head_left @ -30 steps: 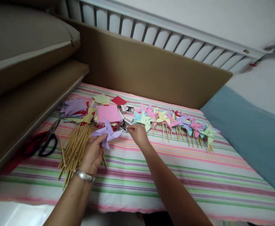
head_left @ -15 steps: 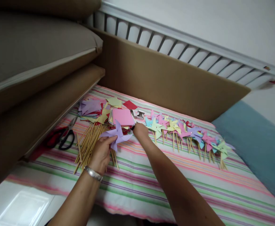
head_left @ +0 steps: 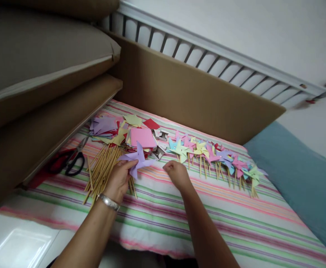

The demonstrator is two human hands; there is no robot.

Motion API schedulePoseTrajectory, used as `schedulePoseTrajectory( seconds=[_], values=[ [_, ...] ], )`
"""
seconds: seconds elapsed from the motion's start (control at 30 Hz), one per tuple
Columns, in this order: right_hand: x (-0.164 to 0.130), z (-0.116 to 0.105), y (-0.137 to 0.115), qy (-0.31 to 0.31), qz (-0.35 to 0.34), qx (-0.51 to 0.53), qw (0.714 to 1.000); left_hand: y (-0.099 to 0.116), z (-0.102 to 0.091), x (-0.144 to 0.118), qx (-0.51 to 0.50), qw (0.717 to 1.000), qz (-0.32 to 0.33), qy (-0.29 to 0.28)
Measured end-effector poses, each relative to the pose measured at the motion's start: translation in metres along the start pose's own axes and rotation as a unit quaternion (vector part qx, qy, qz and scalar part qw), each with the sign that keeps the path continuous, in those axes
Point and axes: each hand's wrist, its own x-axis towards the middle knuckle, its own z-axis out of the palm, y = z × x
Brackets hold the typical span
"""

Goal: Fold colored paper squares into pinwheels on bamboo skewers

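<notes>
My left hand (head_left: 120,178) pinches a purple paper pinwheel (head_left: 139,160) at its middle, above a bundle of thin wooden sticks (head_left: 103,167). To its right, my right hand (head_left: 176,175) hovers over the striped cloth (head_left: 157,208) with its fingers pressed together. Whatever they hold, if anything, is too small to make out. Small boxes (head_left: 159,152) with shiny contents lie just beyond it, beside a stack of square paper sheets (head_left: 143,137) topped in pink. Farther right, a row of finished pinwheels on sticks (head_left: 202,149) lies across the cloth.
Black-handled scissors (head_left: 75,162) lie at the left near a red item (head_left: 42,176). Cut purple paper (head_left: 104,125) is piled at the back left. Brown cushions (head_left: 68,108) rise on the left, a brown panel (head_left: 191,89) stands behind, and a teal cushion (head_left: 291,171) is at right.
My right hand has drawn back from the small boxes toward me and slightly right, uncovering them. My left hand keeps holding the purple pinwheel. The view has shifted slightly.
</notes>
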Motion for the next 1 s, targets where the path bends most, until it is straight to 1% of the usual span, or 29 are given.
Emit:
schedulePoseTrajectory(
  seconds=[0.07, 0.13, 0.23, 0.3, 0.43, 0.5, 0.57, 0.67, 0.83, 0.9, 1.0],
  values=[
    [-0.02, 0.01, 0.014, -0.034, 0.003, 0.032, 0.999, -0.002, 0.002, -0.001, 0.009, 1.0, -0.001, 0.001],
    [-0.031, 0.021, 0.024, -0.072, -0.002, 0.061, 0.996, -0.003, 0.004, -0.002, 0.021, 1.0, 0.001, 0.001],
    [-0.033, 0.033, 0.031, -0.109, -0.012, 0.099, 0.989, -0.006, 0.006, -0.002, 0.038, 0.999, 0.003, -0.003],
    [-0.03, 0.035, 0.034, -0.114, -0.018, 0.119, 0.986, -0.008, 0.007, -0.002, 0.044, 0.999, 0.006, -0.004],
    [-0.028, 0.031, 0.041, -0.085, -0.026, 0.151, 0.984, -0.009, 0.006, 0.001, 0.058, 0.998, 0.003, 0.012],
    [-0.031, 0.027, 0.044, -0.067, -0.026, 0.163, 0.984, -0.01, 0.007, 0.002, 0.062, 0.998, 0.001, 0.018],
    [-0.038, 0.026, 0.042, -0.049, -0.046, 0.163, 0.984, -0.012, 0.009, 0.003, 0.063, 0.998, 0.002, 0.017],
    [-0.047, 0.029, 0.031, -0.025, -0.088, 0.121, 0.988, -0.015, 0.012, 0.003, 0.064, 0.998, -0.001, 0.01],
    [-0.046, 0.043, 0.012, -0.012, -0.097, -0.008, 0.995, -0.017, 0.016, 0.002, 0.073, 0.997, -0.008, 0.018],
    [-0.041, 0.046, 0.01, -0.01, -0.104, -0.03, 0.994, -0.017, 0.015, 0.002, 0.08, 0.997, -0.011, 0.019],
    [-0.036, 0.048, 0.012, -0.005, -0.107, -0.037, 0.994, -0.017, 0.012, 0.004, 0.088, 0.996, -0.019, 0.012]
  ],
)
